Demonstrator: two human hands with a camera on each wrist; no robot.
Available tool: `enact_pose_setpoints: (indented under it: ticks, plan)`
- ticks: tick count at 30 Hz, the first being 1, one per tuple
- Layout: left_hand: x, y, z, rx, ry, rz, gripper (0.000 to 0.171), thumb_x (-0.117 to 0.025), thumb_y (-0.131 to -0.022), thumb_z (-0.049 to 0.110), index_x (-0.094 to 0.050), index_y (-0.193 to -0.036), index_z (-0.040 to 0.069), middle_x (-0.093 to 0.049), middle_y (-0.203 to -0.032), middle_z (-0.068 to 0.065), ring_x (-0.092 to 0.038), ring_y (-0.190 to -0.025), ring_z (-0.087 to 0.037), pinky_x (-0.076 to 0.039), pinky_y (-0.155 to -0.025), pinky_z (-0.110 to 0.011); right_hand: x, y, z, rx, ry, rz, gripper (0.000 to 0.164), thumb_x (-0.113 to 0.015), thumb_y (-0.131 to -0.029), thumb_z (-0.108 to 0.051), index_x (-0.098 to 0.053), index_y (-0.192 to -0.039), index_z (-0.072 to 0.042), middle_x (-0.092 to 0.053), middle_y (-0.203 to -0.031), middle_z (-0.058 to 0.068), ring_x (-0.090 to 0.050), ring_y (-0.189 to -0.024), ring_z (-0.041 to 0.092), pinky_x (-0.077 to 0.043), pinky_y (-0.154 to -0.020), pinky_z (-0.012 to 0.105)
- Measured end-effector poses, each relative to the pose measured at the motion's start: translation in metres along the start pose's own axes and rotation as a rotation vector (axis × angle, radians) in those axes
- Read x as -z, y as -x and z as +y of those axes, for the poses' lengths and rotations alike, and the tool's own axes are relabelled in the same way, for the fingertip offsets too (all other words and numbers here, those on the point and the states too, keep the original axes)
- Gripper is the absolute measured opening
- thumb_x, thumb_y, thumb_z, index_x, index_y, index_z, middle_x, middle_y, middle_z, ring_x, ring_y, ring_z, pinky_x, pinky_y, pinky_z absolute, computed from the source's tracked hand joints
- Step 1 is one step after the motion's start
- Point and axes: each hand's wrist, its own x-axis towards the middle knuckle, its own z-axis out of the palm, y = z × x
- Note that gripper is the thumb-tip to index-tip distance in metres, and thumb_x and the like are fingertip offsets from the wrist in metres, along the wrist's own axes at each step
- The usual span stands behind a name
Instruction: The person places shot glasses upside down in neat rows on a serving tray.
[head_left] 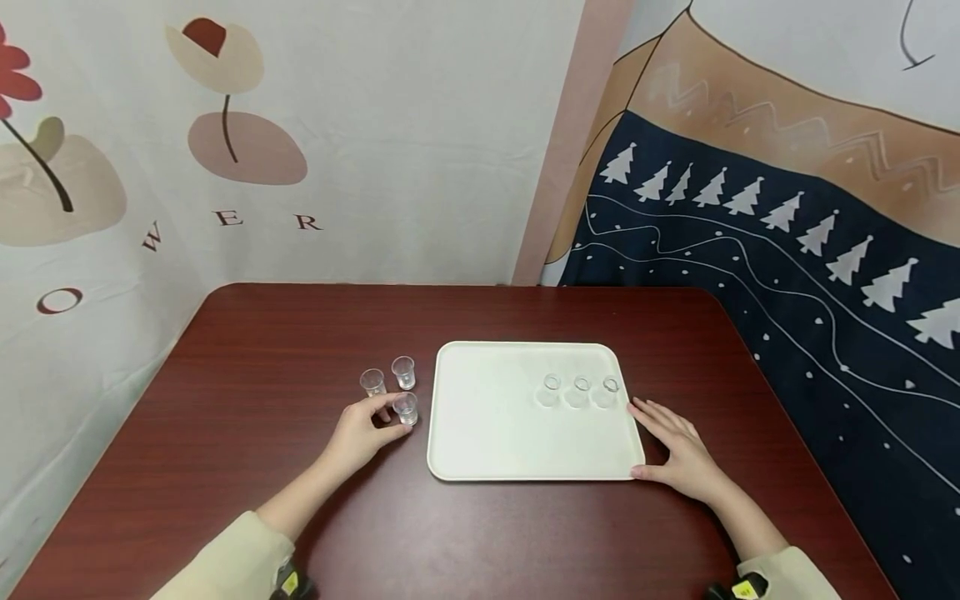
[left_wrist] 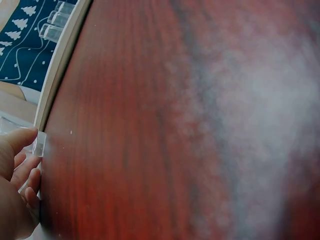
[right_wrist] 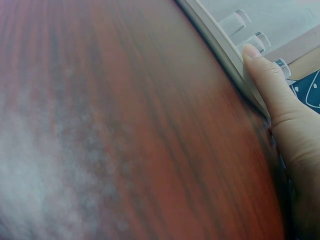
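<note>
My left hand (head_left: 362, 434) pinches a small clear shot glass (head_left: 406, 408) between thumb and fingers, left of the tray. In the left wrist view the same shot glass (left_wrist: 40, 145) shows at the thumb's tip, low near the table. Two more clear glasses, one to the left (head_left: 372, 382) and one behind (head_left: 403, 372), stand upright close by. On the right half of the white tray (head_left: 487, 450), three glasses (head_left: 581, 393) stand mouth down in a row. My right hand (head_left: 681, 454) touches the tray's right edge with its fingers extended; its thumb (right_wrist: 272, 85) lies along the rim.
The dark red wooden table (head_left: 525, 542) carries everything. Behind it hangs a pale cloth (head_left: 412, 167) with flower prints, and at the right a dark blue cloth (head_left: 750, 275) with white trees. A black strap (head_left: 294, 582) sits at the left wrist.
</note>
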Motion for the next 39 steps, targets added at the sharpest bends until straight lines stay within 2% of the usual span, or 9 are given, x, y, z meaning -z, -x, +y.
enact_pose_setpoints:
  ticks: [7, 15, 20, 25, 29, 35, 39]
  plan:
    - [-0.004, 0.001, -0.003, -0.052, -0.042, 0.029, 0.027, -0.085, -0.067, 0.006, -0.071, -0.090, 0.007, -0.056, -0.073, 0.004, -0.052, -0.071, -0.013, -0.044, -0.064, -0.029, -0.001, 0.001, 0.000, 0.002, 0.000, 0.004, 0.093, -0.083, -0.067, -0.045, -0.042, -0.146, -0.016, -0.040, -0.145, 0.018, -0.028, -0.132, 0.041, -0.019, -0.095, 0.062]
    - [-0.002, 0.007, -0.003, -0.026, 0.019, 0.037, 0.022, -0.085, -0.068, 0.007, -0.070, -0.083, 0.011, -0.056, -0.070, 0.005, -0.053, -0.068, -0.013, -0.045, -0.061, -0.026, 0.000, 0.000, 0.001, -0.025, -0.002, -0.020, 0.095, -0.084, -0.066, -0.046, -0.042, -0.146, -0.016, -0.039, -0.147, 0.015, -0.027, -0.133, 0.041, -0.017, -0.097, 0.063]
    - [0.002, 0.008, 0.000, -0.017, 0.053, 0.013, 0.021, -0.085, -0.070, 0.011, -0.070, -0.084, 0.012, -0.056, -0.070, 0.006, -0.053, -0.067, -0.011, -0.044, -0.060, -0.024, 0.000, 0.001, 0.002, -0.027, 0.000, -0.018, 0.096, -0.084, -0.065, -0.046, -0.042, -0.146, -0.016, -0.039, -0.146, 0.016, -0.027, -0.133, 0.040, -0.017, -0.097, 0.063]
    - [0.006, 0.009, 0.006, -0.025, 0.057, -0.001, 0.023, -0.085, -0.068, 0.008, -0.069, -0.084, 0.011, -0.055, -0.066, 0.008, -0.051, -0.061, -0.007, -0.043, -0.054, -0.023, 0.000, 0.001, 0.002, -0.021, 0.000, -0.013, 0.096, -0.084, -0.065, -0.045, -0.042, -0.146, -0.015, -0.040, -0.146, 0.016, -0.027, -0.133, 0.040, -0.017, -0.097, 0.063]
    - [0.009, 0.008, 0.013, -0.064, 0.042, 0.008, 0.024, -0.085, -0.067, 0.007, -0.069, -0.084, 0.012, -0.053, -0.065, 0.009, -0.048, -0.057, -0.006, -0.040, -0.051, -0.022, 0.000, 0.001, 0.001, -0.027, 0.002, -0.017, 0.096, -0.084, -0.065, -0.046, -0.042, -0.146, -0.016, -0.039, -0.146, 0.016, -0.027, -0.133, 0.041, -0.017, -0.097, 0.063]
    - [0.010, 0.004, 0.024, -0.133, 0.027, 0.020, 0.024, -0.084, -0.069, 0.008, -0.072, -0.090, 0.009, -0.055, -0.066, 0.010, -0.046, -0.057, -0.005, -0.040, -0.052, -0.023, 0.000, 0.001, 0.001, -0.020, 0.008, -0.010, 0.096, -0.083, -0.065, -0.047, -0.042, -0.146, -0.016, -0.039, -0.146, 0.016, -0.027, -0.133, 0.041, -0.018, -0.096, 0.063]
    - [0.010, -0.001, 0.030, -0.156, 0.017, 0.014, 0.027, -0.084, -0.070, 0.009, -0.073, -0.094, 0.007, -0.057, -0.067, 0.010, -0.047, -0.058, -0.005, -0.040, -0.052, -0.023, -0.001, 0.001, 0.001, -0.006, 0.009, -0.002, 0.094, -0.083, -0.066, -0.047, -0.043, -0.145, -0.016, -0.040, -0.146, 0.016, -0.028, -0.132, 0.041, -0.019, -0.096, 0.062]
